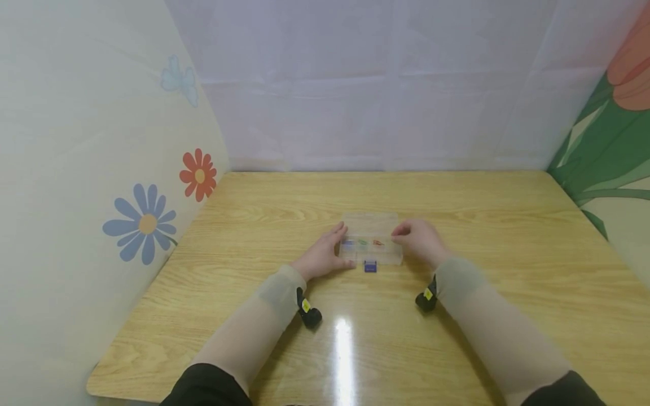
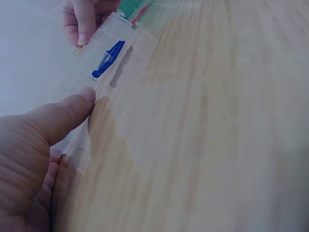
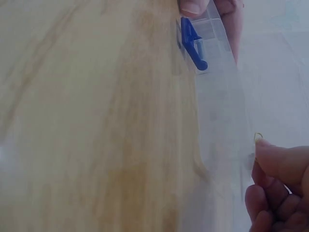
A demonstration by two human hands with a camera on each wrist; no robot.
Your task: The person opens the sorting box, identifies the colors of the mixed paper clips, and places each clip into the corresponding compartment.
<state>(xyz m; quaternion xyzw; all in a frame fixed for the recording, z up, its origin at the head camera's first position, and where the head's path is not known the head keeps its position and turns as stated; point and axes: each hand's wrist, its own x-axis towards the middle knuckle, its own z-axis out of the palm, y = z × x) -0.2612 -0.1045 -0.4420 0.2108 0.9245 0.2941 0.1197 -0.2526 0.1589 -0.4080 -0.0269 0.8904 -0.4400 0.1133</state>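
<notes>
A clear plastic compartment box [image 1: 386, 259] lies on the table with its clear lid [image 1: 370, 222] folded back. Its blue latch [image 1: 370, 267] hangs at the front. My left hand [image 1: 325, 255] grips the box's left end, thumb at the front wall and fingers around the far side. Small blue pieces [image 1: 348, 242], green pieces [image 1: 363, 242] and red pieces [image 1: 378, 243] sit in separate compartments of the back row. Over the right end of that row, my right hand [image 1: 420, 241] pinches a yellow paper clip [image 3: 259, 136] between thumb and forefinger; only its thin loop shows.
The box stands near the middle of a wood-grain table [image 1: 284, 208]. A pale cloth [image 1: 315, 124] hangs along the back edge, and a flower-printed sheet [image 1: 76, 197] borders the left side. Each wrist wears a small black camera.
</notes>
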